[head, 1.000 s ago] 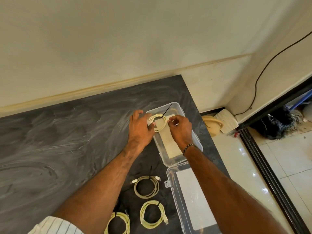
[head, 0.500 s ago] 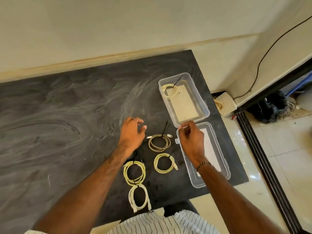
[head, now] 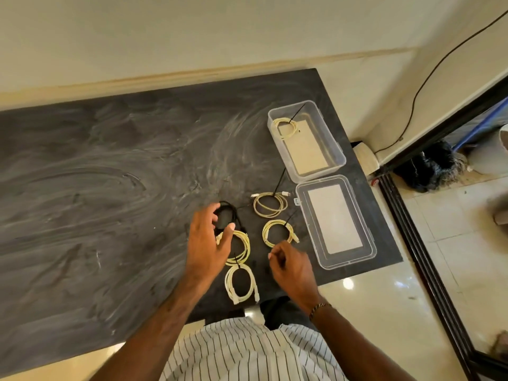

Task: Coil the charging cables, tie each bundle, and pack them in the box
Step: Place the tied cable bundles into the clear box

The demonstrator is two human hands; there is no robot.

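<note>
A clear plastic box stands open at the table's right end, with one tied pale cable coil in its far corner. Its lid lies flat beside it. On the dark table lie several tied coils: a beige one, a yellow one, a yellow one under my left hand, a white one, and a black one. My left hand hovers over the black and yellow coils with its fingers spread. My right hand hangs loosely curled just below the middle yellow coil, holding nothing.
The dark stone table runs along a cream wall and ends at the right, just past the box. A tiled floor, a black door frame and a dark cord on the wall lie to the right.
Both hands left the box, where a tied coil now lies, and drew back toward me over the coils on the table. The camera view pulled back and down.
</note>
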